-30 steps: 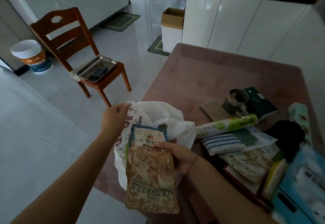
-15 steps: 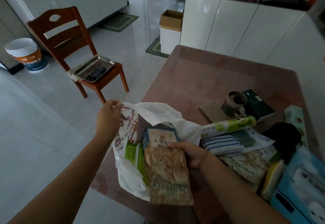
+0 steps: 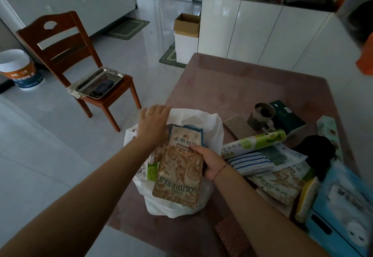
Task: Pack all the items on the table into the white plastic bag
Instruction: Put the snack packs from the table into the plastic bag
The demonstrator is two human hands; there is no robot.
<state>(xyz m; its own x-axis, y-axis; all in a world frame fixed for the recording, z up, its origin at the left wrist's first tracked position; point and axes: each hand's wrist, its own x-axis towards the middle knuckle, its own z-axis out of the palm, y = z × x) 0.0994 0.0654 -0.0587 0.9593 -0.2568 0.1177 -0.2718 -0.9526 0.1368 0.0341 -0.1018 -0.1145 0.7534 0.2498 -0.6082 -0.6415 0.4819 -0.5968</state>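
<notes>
The white plastic bag [image 3: 210,129] lies open at the table's near left edge. My right hand [image 3: 210,163] grips a brown "Squirrels" snack pouch [image 3: 179,176], whose top end sits in the bag's mouth. My left hand [image 3: 153,124] rests on the bag's far left rim, fingers spread over the plastic. A green packet [image 3: 152,173] shows inside the bag. To the right lie a green roll [image 3: 254,141], a striped cloth [image 3: 250,163], a second Squirrels pouch [image 3: 280,184], a mug [image 3: 261,116], a dark box [image 3: 288,118] and a blue pack [image 3: 343,206].
The pink table [image 3: 242,87] has bare surface at the back. A woven coaster [image 3: 239,126] lies by the mug, a black cloth [image 3: 316,149] and a pale carton [image 3: 329,129] at the right. A wooden chair [image 3: 66,55] with a metal tray [image 3: 100,83] stands on the left floor.
My right hand has pushed the snack pouch further up into the bag's mouth. My left hand has shifted right along the bag's rim and spread its fingers.
</notes>
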